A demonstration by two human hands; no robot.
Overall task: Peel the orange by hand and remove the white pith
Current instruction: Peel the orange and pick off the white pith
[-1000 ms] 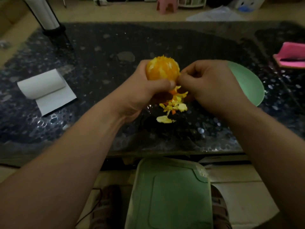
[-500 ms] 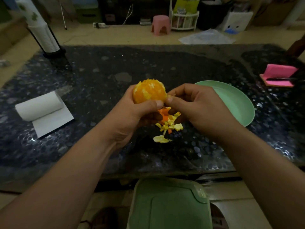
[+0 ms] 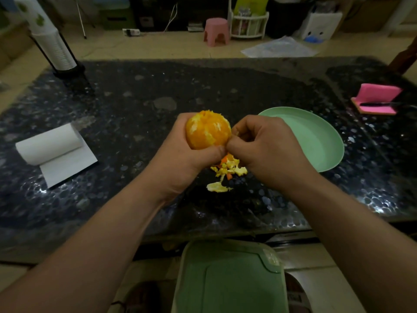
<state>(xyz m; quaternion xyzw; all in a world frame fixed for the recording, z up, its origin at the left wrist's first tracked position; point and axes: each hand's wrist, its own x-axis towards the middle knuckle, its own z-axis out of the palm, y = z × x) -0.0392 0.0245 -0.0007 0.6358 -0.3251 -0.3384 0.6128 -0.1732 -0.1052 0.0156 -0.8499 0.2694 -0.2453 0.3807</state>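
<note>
Head view: the left hand (image 3: 180, 152) cups the mostly bare orange (image 3: 207, 131) above the tabletop (image 3: 135, 105). The right hand (image 3: 268, 150), just to the orange's right, closes its grip in a pinch at the lower right edge. Scraps (image 3: 225, 171) lie beneath.

orange (image 3: 207, 131): orange with white patches | plate (image 3: 316, 141) right of orange: light green | table (image 3: 135, 105): dark, speckled | sponge (image 3: 375, 99): pink

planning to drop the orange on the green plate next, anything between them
Only the person's own right hand, pinching at the orange, lies between it and the green plate. The peel scraps lie nearer the person, off that path.
</note>
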